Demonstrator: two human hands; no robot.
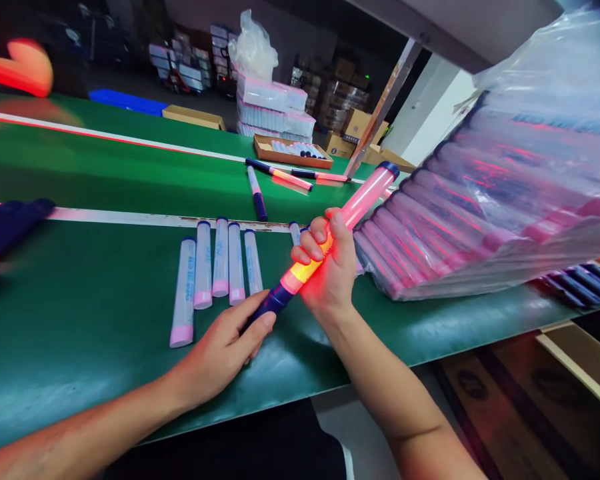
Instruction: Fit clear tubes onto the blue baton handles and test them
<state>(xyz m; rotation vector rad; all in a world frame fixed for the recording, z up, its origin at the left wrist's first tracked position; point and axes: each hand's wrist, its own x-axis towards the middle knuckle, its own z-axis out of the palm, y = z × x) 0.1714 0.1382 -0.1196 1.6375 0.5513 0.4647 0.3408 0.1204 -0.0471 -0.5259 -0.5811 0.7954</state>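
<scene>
A glowing light stick [367, 199] slants up to the right above the table, lit red and pink with a bright yellow-orange section low on its tube. My left hand [234, 341] is closed around its dark blue handle. Higher up, my right hand [334, 267] wraps its fingers round the glowing tube. Several unlit pale tubes [221, 257] with pink ends lie side by side just beyond my left hand. Partly hidden behind my right fingers is another pale tube [295, 233].
Plastic-wrapped tubes [460, 187] are stacked at right on the green table [105, 293]. Beyond lie lit sticks [290, 179], an unlit stick [257, 195] and a shallow cardboard box [293, 157]. A blurred dark shape [10, 227] and a red-lit arm [25, 70] appear at left.
</scene>
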